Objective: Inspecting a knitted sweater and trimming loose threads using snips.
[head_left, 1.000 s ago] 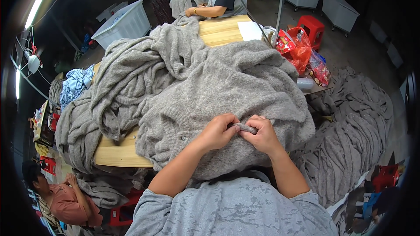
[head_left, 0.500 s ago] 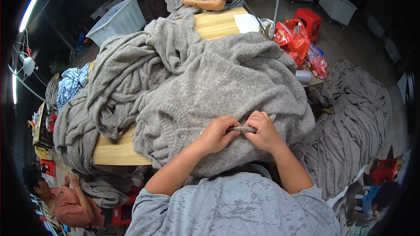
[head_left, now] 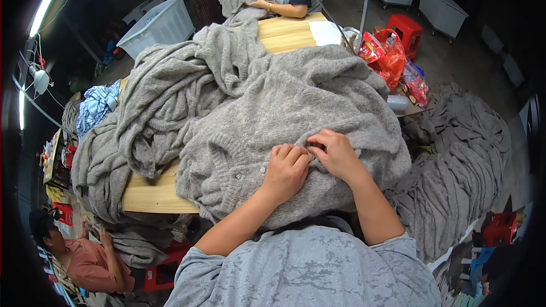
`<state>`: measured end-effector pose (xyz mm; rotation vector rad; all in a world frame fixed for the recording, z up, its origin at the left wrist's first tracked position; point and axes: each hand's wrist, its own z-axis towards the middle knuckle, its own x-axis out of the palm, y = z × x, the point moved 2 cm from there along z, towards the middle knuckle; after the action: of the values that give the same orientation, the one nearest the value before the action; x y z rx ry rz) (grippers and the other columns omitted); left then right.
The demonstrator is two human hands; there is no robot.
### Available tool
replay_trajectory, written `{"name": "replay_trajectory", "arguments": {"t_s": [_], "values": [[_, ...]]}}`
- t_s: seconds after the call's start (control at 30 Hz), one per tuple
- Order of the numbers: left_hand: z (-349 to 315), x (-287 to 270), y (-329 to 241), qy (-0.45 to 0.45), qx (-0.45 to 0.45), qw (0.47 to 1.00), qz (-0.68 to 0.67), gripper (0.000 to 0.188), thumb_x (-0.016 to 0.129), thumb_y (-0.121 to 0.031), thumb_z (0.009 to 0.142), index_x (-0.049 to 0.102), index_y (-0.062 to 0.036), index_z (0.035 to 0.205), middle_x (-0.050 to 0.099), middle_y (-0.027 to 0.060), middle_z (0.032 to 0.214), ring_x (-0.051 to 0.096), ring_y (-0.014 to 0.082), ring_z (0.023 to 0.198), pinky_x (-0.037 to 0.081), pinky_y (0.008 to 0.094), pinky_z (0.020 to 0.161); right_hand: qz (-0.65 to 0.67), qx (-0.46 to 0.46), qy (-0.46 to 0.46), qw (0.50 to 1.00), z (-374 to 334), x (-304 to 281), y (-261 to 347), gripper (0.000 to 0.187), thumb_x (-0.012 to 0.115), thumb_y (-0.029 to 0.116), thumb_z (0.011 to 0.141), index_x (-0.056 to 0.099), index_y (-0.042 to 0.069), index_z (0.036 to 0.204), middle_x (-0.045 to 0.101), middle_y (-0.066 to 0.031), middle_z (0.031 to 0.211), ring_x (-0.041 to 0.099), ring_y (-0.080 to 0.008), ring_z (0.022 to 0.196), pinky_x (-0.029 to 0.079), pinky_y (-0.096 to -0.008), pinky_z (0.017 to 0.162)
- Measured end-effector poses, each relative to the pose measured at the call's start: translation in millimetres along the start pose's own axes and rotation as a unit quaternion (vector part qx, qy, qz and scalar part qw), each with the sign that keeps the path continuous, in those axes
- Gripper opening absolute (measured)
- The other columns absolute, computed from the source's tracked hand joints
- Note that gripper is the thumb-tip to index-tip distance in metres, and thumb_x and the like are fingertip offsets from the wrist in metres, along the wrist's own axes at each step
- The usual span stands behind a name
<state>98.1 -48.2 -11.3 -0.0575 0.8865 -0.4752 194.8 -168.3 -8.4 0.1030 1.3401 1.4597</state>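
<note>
A grey knitted cardigan lies spread in folds before me, with shiny buttons along its ribbed front band. My left hand has its fingers curled down on the knit, gripping the cloth beside the band. Close to its fingertips, my right hand pinches the cloth between thumb and fingers. Whatever sits right between the two sets of fingertips is too small and covered to make out.
More grey knitwear is heaped on the left of the wooden table, and a large pile lies at the right. Red plastic bags are at the far right corner. Co-workers handle knitwear at the far end and lower left.
The rolled edge of cloth stretched between my hands has been let down. My left hand has turned over, fingers onto the knit; my right hand has lifted its fingers slightly left.
</note>
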Motion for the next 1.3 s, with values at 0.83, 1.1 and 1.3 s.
{"name": "replay_trajectory", "arguments": {"t_s": [0.83,1.1,1.3], "values": [[8,18,14,0.047,-0.042,0.995,-0.076,0.028,0.066,-0.004,0.069,0.057,-0.0032,0.096,0.055,0.0092,0.087,0.054,0.027,0.084,0.043,0.0367,0.074,0.252,0.175,0.083,0.948,-13,-5,-24,0.01,0.06,0.013,0.083,0.06,0.002,0.083,0.055,0.0017,0.065,0.047,-0.0079,0.058,0.038,-0.0231,0.053],[5,19,16,0.068,-0.055,0.993,-0.081,0.019,0.063,-0.007,0.076,0.057,-0.0027,0.093,0.056,0.0108,0.084,0.054,0.0277,0.083,0.043,0.0374,0.074,-0.074,-0.054,0.027,0.995,-20,-11,9,0.011,0.057,0.007,0.077,0.056,0.001,0.087,0.058,-0.0175,0.082,0.058,-0.0375,0.072,0.047,-0.0436,0.064],[2,19,20,0.075,-0.061,0.985,-0.145,0.019,0.06,-0.003,0.078,0.056,-0.0007,0.097,0.056,0.0139,0.086,0.053,0.0321,0.081,0.043,0.0399,0.072,-0.11,-0.068,0.015,0.992,-19,-8,8,0.009,0.057,0.008,0.074,0.057,0.002,0.081,0.059,-0.0144,0.075,0.058,-0.0355,0.067,0.047,-0.0436,0.059]]}}
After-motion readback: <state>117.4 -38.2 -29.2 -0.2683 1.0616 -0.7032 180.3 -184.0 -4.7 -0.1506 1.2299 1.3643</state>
